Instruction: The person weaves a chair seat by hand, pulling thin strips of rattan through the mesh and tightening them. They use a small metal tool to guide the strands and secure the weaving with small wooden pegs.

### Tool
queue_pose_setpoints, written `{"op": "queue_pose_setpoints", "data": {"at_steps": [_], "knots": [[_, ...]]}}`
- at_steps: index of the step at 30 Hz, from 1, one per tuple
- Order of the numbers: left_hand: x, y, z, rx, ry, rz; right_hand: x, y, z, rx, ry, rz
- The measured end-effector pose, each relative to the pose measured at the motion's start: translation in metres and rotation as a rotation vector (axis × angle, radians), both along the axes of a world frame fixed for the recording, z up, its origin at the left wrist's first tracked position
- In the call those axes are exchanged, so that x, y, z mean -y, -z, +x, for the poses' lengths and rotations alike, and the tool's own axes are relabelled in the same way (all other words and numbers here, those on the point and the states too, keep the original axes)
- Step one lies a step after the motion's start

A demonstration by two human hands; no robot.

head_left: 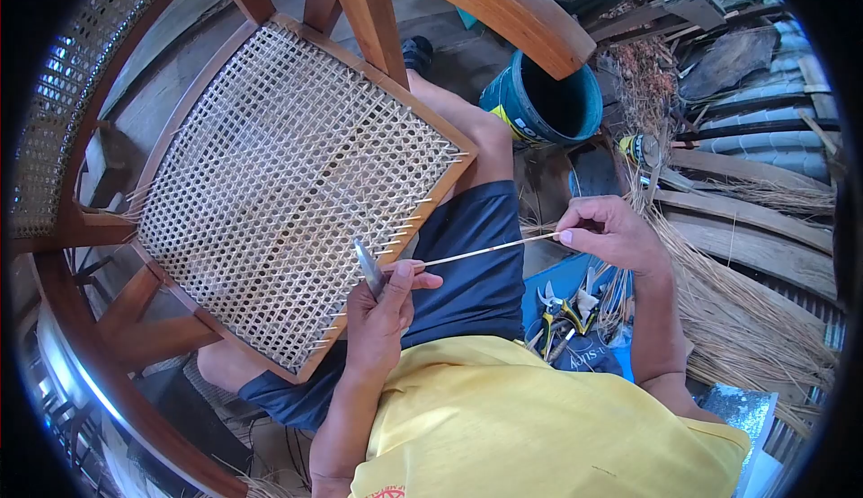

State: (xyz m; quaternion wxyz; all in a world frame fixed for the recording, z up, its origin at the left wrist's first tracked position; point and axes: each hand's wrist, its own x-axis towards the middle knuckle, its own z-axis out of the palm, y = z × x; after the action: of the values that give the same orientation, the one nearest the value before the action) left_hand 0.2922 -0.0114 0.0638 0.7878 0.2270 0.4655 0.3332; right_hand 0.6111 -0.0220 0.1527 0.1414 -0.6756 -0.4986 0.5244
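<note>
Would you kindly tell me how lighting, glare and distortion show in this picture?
In the head view, the picture looks fisheye-curved, with black corners; the bucket is dark inside; glare streaks beside the lower-left curved rail; the metal blade looks pale and bright; the woven seat looks reasonably sharp.

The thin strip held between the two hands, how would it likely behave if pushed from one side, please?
The thin strip would probably bow, being so slender for its length. It looks light, as the right hand holds it in a small pinch. It may flex without snapping readily, since similar-looking strands interlace across the seat.
</note>
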Motion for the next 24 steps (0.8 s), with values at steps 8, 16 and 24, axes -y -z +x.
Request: {"op": "queue_pose_setpoints", "data": {"at_steps": [8, 16, 24], "knots": [[-0.001, 0.011, 0.005, -0.108, 0.046, 0.126, -0.006, 0.012, -0.014, 0.031, -0.153, 0.147], [-0.023, 0.016, 0.017, -0.343, 0.038, 0.427, -0.028, 0.055, -0.101, -0.199, -0.070, 0.197], [-0.048, 0.010, 0.025, -0.399, -0.105, 0.504, -0.052, 0.090, -0.113, -0.196, -0.026, 0.518]]}}
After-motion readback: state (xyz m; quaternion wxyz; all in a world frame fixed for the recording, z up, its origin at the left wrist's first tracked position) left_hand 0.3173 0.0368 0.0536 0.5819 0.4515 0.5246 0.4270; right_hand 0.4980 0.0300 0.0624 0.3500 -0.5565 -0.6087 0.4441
